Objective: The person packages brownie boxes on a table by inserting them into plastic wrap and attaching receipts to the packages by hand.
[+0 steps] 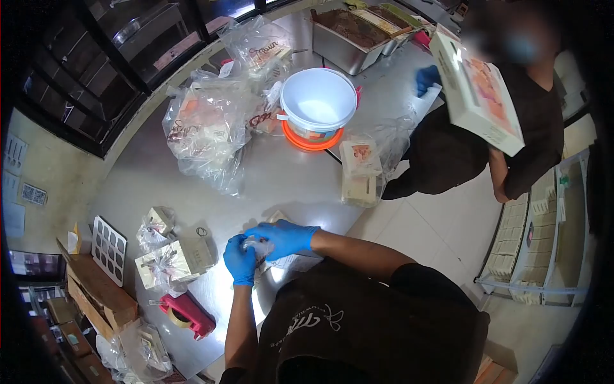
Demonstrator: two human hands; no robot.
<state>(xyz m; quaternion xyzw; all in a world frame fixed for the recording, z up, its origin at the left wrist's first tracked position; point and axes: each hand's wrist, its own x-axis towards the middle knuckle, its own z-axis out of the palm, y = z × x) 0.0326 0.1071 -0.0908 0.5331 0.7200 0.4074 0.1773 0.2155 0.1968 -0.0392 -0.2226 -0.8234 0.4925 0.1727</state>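
My left hand (240, 261) and my right hand (284, 239), both in blue gloves, meet over the near part of the steel table. Between them is a bunched clear plastic bag (259, 247), with the fingers of both hands closed on it. Part of a pale box or packet (277, 216) shows just behind my right hand; the rest is hidden. To the left lie a pale box in clear plastic (182, 258) and a smaller wrapped box (160, 221). A dark rubber band (201, 231) rests near them. A red tape dispenser (187, 316) sits close to my left forearm.
A white bucket (318, 102) stands mid-table on an orange lid or rim. Bagged boxes (208, 121) fill the back left. Metal pans (348, 41) sit behind. More bagged boxes (360, 169) lie at the right edge. A co-worker at right holds a large printed box (476, 89).
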